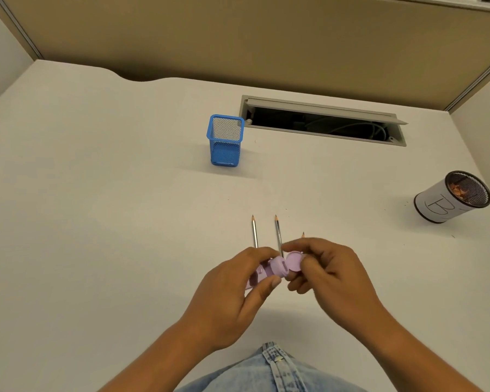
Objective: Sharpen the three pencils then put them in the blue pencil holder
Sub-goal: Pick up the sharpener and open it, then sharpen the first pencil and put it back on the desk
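Observation:
Three pencils lie side by side on the white desk, tips pointing away from me: the left pencil (254,232), the middle pencil (278,234), and a third pencil (303,235) with only its tip showing above my right hand. My left hand (232,295) grips the body of a lilac pencil sharpener (275,267) just above the pencils' near ends. My right hand (331,275) pinches the sharpener's round lid (294,261), which stands hinged open. The blue mesh pencil holder (225,140) stands upright farther back, with nothing in it.
A round black mesh cup (451,197) wrapped in white paper marked "B" stands at the right and holds shavings. An open cable slot (323,121) with wires is cut into the desk behind the blue holder. A beige partition backs the desk.

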Demonstrator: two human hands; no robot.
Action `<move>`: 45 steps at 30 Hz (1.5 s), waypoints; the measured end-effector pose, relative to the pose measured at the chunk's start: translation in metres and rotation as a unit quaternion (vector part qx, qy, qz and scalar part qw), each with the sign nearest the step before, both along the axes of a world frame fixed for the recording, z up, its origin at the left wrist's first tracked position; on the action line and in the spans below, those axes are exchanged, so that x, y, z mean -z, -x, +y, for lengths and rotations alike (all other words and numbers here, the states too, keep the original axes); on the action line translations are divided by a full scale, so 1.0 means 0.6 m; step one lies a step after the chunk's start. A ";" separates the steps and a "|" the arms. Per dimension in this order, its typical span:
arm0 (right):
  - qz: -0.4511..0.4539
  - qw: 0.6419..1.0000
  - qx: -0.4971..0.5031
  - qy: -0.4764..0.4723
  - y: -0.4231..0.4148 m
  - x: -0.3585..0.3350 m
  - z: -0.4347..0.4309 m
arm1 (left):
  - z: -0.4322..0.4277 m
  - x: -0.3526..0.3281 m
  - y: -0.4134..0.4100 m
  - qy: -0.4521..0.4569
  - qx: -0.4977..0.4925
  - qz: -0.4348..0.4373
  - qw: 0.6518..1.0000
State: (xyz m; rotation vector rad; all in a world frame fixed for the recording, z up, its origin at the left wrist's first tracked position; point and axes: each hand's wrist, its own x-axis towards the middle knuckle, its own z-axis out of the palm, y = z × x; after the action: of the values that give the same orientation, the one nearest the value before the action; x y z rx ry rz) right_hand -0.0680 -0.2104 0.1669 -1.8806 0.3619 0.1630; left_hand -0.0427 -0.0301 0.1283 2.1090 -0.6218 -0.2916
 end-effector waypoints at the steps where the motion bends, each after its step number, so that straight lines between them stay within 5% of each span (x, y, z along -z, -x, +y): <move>1: 0.015 0.999 0.018 -0.029 -0.003 0.000 -0.001 | -0.001 0.000 0.000 0.011 -0.003 0.009 1.000; 9: 0.092 0.984 0.087 -0.128 -0.036 0.026 -0.003 | -0.002 0.014 0.002 0.037 -0.052 0.050 0.997; 13: 0.061 0.993 0.015 0.097 -0.086 0.080 -0.001 | 0.009 0.011 0.002 0.090 -0.089 0.095 0.987; 16: 0.045 0.960 -0.073 0.266 -0.129 0.133 0.017 | 0.018 0.001 0.005 0.126 -0.113 0.145 0.975; 22: 0.068 0.907 -0.160 0.385 -0.170 0.181 0.046 | 0.037 -0.011 0.012 0.148 -0.142 0.164 0.965; 28: 0.036 0.929 -0.124 0.347 -0.165 0.149 0.046 | 0.057 -0.005 0.017 0.165 -0.155 0.159 0.961; 36: -0.102 0.982 -0.056 0.152 -0.079 -0.013 0.012 | 0.072 -0.013 0.014 0.198 -0.161 0.159 0.954; 45: -0.150 0.959 -0.106 0.214 0.015 -0.047 -0.023 | 0.053 -0.036 0.011 0.207 -0.143 0.134 0.958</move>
State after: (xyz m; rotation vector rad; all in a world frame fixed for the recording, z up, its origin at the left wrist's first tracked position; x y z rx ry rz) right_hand -0.0771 -0.2240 0.1953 -2.3316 -0.0193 -0.0660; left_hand -0.0492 0.0017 0.1499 1.6867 -0.1895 -0.2527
